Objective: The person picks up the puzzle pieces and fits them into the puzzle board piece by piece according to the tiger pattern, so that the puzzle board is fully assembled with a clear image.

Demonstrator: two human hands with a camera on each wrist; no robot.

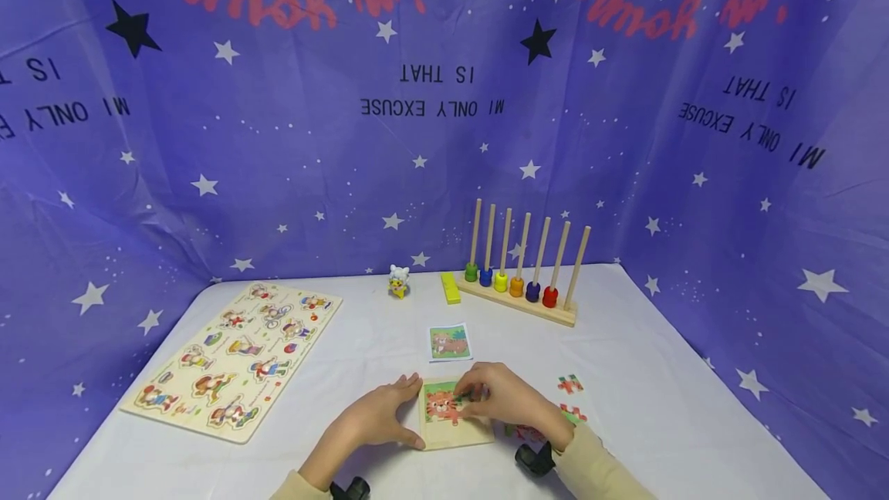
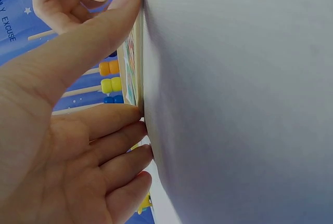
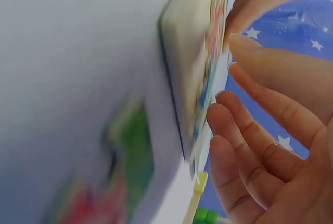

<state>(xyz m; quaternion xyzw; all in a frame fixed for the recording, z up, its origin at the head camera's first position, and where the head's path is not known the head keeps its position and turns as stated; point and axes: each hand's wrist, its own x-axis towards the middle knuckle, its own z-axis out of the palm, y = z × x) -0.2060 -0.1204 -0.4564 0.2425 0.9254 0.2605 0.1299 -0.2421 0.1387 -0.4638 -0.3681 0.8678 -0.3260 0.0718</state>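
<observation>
Toward the near edge of the desk [image 1: 389, 330], the left hand [image 1: 380, 413] spread its thumb and fingers along the tray [image 1: 451, 436], touching its left side. Above the joined pieces [image 1: 439, 403], the right hand [image 1: 501, 394] had loosely bent fingers, nothing visible between them. The tray's far part seemed filled, its near part bare; I judged the puzzle about half done. Loose pieces [image 1: 571, 384] remained at the right. A card [image 1: 450, 342] lay beyond the tray, a board [image 1: 236, 357] along the left edge, and a rack [image 1: 517, 304] at the far edge.
</observation>
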